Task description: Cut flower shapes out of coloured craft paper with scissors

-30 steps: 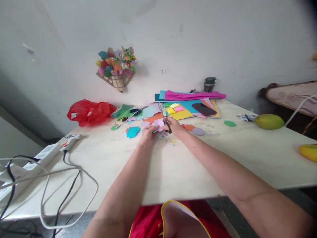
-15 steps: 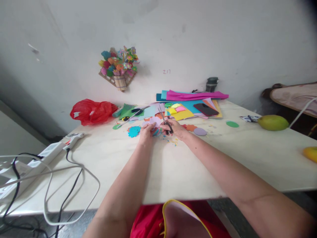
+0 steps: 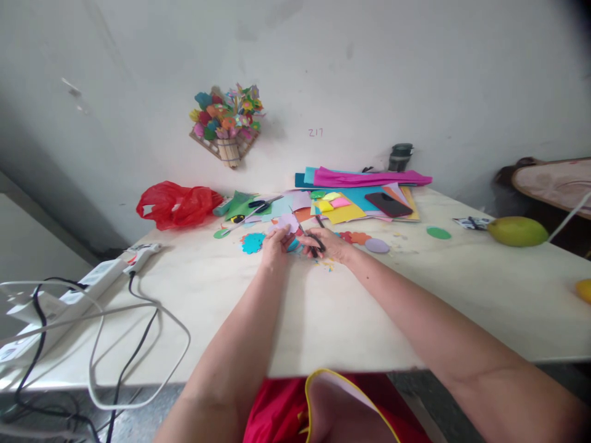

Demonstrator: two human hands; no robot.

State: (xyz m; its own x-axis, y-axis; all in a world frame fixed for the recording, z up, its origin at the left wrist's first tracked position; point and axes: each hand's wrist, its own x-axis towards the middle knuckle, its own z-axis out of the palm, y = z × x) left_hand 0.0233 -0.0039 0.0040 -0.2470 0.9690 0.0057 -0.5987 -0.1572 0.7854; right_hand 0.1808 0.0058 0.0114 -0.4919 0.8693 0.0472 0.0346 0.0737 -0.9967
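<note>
My left hand pinches a light purple paper cut-out by its near edge. Black-handled scissors are gripped in my right hand, their blades pointing up and left beside the purple piece. Whether the blades touch it, I cannot tell. To the left of my left hand lies a blue scalloped cut-out. Right of my right hand are an orange cut-out and a purple oval. Tiny coloured scraps are scattered just in front of the scissors.
Behind my hands lie coloured sheets, a phone and a second pair of scissors. A red plastic bag sits at back left, a power strip with cables at left. A mango rests on the right.
The scissors in my right hand have tilted further left, their blades coming closer to the purple piece. My left hand keeps its hold. The whole view has shifted slightly.
</note>
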